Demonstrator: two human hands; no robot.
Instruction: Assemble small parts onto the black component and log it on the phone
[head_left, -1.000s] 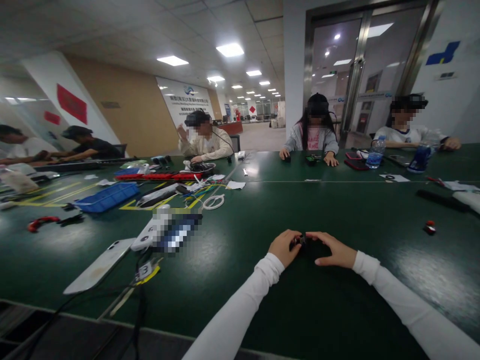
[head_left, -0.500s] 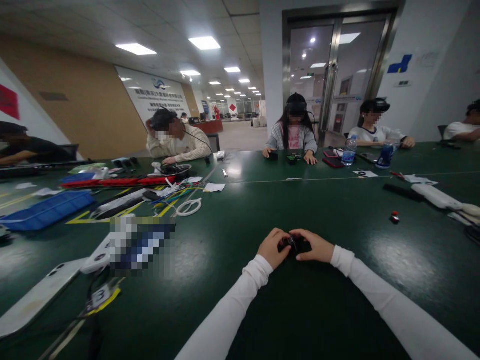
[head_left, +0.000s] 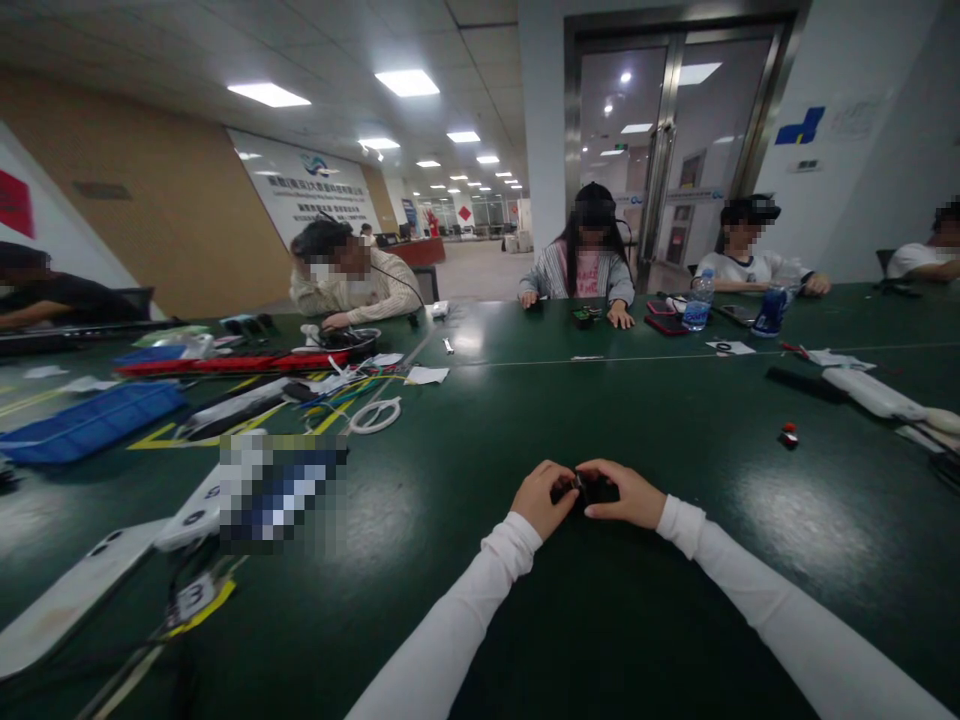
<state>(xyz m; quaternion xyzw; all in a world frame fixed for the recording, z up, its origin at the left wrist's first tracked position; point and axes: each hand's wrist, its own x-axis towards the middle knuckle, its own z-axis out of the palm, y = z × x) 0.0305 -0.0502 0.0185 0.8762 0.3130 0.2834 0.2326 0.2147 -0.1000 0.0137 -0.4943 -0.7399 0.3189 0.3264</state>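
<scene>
Just above the dark green table (head_left: 465, 480), my left hand (head_left: 543, 497) and my right hand (head_left: 630, 494) meet fingertip to fingertip. Between them is a small dark object with a shiny edge (head_left: 578, 484); its kind is too small to make out. My left thumb and fingers pinch it from the left. On the right, my fingers and thumb curve round in a closed arch against its other side. Much of the object is hidden behind the fingers. A small red, black and white piece (head_left: 788, 436) lies apart to the right.
At left lie a white jointed device (head_left: 82, 590), a blue tray (head_left: 97, 420), a coiled white cable (head_left: 376, 415) and tangled wires. A white device (head_left: 874, 393) and a water bottle (head_left: 698, 300) are on the right. Several people sit round the table.
My hands have drawn slightly closer together around the object and less of it shows. Across the table, a person's hand has shifted a little to the left.
</scene>
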